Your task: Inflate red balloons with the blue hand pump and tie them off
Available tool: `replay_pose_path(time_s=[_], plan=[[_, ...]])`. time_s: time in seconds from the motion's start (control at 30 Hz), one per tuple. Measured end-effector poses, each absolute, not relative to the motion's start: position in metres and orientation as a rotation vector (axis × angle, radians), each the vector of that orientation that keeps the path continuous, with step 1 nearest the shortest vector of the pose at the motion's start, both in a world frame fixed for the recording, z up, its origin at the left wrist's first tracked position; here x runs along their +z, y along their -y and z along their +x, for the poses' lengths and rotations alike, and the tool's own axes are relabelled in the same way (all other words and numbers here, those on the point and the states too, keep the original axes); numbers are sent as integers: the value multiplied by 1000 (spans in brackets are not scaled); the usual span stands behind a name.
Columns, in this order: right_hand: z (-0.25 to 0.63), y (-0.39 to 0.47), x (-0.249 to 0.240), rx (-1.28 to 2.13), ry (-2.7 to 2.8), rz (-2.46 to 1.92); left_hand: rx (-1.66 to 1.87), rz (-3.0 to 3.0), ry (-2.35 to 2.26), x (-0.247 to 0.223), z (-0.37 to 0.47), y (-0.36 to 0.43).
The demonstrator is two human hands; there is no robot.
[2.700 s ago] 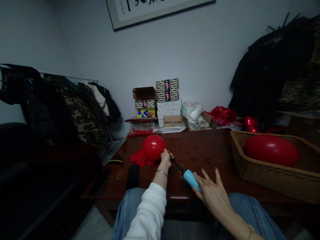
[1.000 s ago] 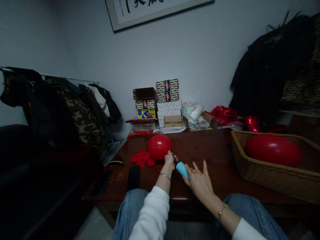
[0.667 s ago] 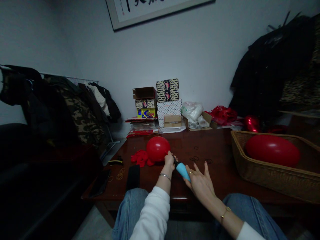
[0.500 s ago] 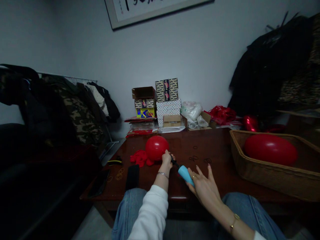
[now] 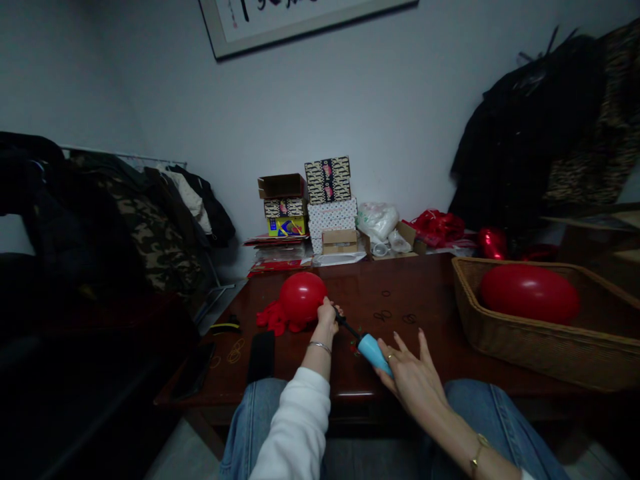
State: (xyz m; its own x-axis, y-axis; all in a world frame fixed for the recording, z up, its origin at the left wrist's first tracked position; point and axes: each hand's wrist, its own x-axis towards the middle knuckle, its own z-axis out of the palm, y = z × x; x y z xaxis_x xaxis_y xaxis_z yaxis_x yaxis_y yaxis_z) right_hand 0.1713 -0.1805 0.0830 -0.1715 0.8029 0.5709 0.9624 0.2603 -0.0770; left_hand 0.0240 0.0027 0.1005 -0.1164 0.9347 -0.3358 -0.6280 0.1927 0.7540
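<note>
A brown table [image 5: 430, 287] bears rubber bands [image 5: 409, 319] and a wicker basket [image 5: 525, 347].

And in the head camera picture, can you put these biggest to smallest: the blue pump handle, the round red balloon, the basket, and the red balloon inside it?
1. Basket
2. Red balloon inside it
3. Round red balloon
4. Blue pump handle, partly covered by fingers

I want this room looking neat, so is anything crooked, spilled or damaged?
The hanging picture frame at the top of the view looks crooked: its lower edge rises to the right, though the camera angle may cause that. I see nothing spilled or damaged.
</note>
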Motion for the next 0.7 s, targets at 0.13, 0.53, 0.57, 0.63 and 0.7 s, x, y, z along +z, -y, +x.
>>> replay_pose_path(time_s=[0.13, 0.53, 0.57, 0.63, 0.7], plan=[[160, 164, 90, -400, 2055, -1674, 1350, 430, -1017, 98, 33, 0], [143, 144, 91, -389, 2084, -1711, 1330, 457, -996, 90, 33, 1], [143, 146, 91, -388, 2079, -1717, 1329, 457, -994, 90, 34, 2], [144, 149, 90, -383, 2078, -1724, 1335, 458, -1003, 90, 35, 3], [147, 152, 89, -379, 2084, -1727, 1345, 457, -1012, 89, 37, 5]])
